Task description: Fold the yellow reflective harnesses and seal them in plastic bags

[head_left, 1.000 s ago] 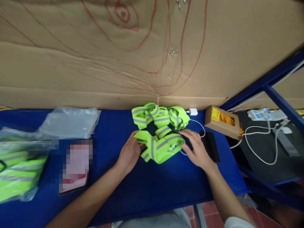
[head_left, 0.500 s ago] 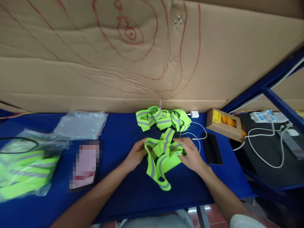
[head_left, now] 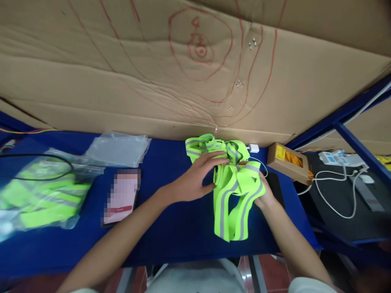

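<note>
A neon-yellow reflective strap (head_left: 224, 211) with grey stripes hangs in loose loops from my right hand (head_left: 266, 195). That hand is closed on it from the right, with its fingers mostly hidden behind the fabric. On the strap's left side, my left hand (head_left: 192, 177) has its thumb and fingers apart. Its fingertips reach over the folded band; whether they touch it I cannot tell. Behind both hands, more reflective straps (head_left: 197, 147) lie bundled against the cardboard.
At left lie a clear bag of reflective straps (head_left: 51, 199), empty plastic bags (head_left: 117, 148) and a blurred-screen phone (head_left: 124, 195). On the right are a dark phone (head_left: 276, 189), a white charger (head_left: 253, 148), an open-windowed cardboard box (head_left: 288, 160) and a power strip (head_left: 339, 158).
The strap has been lifted and turned, its loops now hanging down from my right hand. My left hand has let go and spread its fingers. The camera view has shifted.
</note>
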The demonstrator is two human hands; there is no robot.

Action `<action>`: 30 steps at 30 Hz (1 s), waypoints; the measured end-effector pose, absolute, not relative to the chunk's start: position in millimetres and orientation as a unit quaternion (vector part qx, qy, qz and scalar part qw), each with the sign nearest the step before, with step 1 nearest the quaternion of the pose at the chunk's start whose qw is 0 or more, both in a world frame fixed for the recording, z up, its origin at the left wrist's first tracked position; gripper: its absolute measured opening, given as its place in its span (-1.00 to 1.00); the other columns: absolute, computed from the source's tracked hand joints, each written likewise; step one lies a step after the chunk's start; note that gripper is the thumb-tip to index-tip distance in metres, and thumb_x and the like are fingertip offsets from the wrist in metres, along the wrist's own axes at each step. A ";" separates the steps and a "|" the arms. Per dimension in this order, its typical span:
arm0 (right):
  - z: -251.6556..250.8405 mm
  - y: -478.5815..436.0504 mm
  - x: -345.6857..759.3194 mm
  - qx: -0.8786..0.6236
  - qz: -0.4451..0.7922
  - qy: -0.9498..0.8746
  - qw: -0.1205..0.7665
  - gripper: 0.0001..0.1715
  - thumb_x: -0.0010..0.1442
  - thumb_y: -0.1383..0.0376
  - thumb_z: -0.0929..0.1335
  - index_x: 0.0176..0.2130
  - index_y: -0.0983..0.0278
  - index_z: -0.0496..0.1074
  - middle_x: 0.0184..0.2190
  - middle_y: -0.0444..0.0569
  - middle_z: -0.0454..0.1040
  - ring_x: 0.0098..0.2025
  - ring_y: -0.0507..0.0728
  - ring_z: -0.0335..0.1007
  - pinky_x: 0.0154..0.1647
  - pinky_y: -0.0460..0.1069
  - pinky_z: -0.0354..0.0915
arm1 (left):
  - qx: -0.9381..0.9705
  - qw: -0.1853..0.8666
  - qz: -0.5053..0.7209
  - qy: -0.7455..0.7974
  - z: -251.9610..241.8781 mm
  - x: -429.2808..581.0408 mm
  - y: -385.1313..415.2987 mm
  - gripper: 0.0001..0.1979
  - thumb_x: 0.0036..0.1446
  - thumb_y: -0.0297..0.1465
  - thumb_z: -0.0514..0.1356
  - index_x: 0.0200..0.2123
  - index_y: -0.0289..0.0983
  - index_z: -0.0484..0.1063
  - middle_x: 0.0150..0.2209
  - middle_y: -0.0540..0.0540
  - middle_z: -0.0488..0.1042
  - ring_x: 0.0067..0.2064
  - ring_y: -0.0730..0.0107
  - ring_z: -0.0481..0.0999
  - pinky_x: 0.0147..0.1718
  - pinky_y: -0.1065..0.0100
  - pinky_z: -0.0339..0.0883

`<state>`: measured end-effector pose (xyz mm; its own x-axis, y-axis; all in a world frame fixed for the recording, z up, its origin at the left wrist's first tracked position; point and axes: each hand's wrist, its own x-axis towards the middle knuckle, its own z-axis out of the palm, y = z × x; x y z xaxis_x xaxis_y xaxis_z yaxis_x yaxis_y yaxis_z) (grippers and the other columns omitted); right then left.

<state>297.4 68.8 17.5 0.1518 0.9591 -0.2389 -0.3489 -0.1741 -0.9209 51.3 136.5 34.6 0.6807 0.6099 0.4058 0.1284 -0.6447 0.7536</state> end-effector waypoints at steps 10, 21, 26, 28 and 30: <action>31.3 94.0 315.5 -0.467 0.476 -0.565 0.486 -0.78 0.17 0.18 0.56 -0.14 0.08 0.62 0.03 -0.07 0.61 0.06 0.17 0.57 0.08 0.04 0.46 | 0.848 0.391 0.289 0.211 51.9 39.8 176.5 -0.54 0.07 -0.60 0.21 0.06 -0.25 0.51 0.03 -0.10 0.61 0.03 0.21 0.60 0.10 0.30 0.38; 115.7 78.5 356.7 -0.316 0.390 -0.861 0.087 -0.26 0.19 0.14 0.56 0.31 0.02 0.42 0.27 0.05 0.47 0.28 0.27 0.46 0.21 0.18 0.50 | 0.537 0.635 0.447 0.331 55.4 35.7 187.4 -0.66 -0.05 -0.41 0.42 -0.13 -0.31 0.60 -0.23 -0.07 0.64 -0.14 0.18 0.58 -0.07 0.28 0.44; 112.5 102.9 314.1 -0.481 0.240 -0.773 0.336 -0.22 0.32 0.03 0.45 0.40 0.09 0.25 0.37 0.09 0.33 0.42 0.30 0.26 0.40 0.28 0.27 | 0.537 0.662 0.448 0.270 65.9 40.0 167.4 -0.60 0.07 -0.47 0.36 0.02 -0.21 0.54 -0.05 -0.07 0.59 -0.06 0.23 0.58 -0.06 0.32 0.43; 111.7 115.1 292.8 -0.474 0.234 -0.784 0.325 -0.16 0.25 0.06 0.51 0.39 0.13 0.25 0.33 0.08 0.38 0.35 0.30 0.35 0.35 0.24 0.33 | 0.568 0.646 0.446 0.247 71.1 38.0 161.0 -0.59 0.13 -0.46 0.35 0.07 -0.16 0.51 0.02 -0.09 0.57 0.00 0.22 0.58 -0.03 0.32 0.44; 115.6 122.3 278.3 -0.458 0.253 -0.793 0.311 -0.34 0.23 0.17 0.51 0.26 0.16 0.39 0.16 0.02 0.55 0.11 0.24 0.56 0.14 0.15 0.47 | 0.622 0.618 0.422 0.231 78.1 30.6 158.6 -0.59 0.19 -0.46 0.32 0.12 -0.14 0.48 0.09 -0.12 0.54 0.09 0.17 0.56 0.05 0.27 0.44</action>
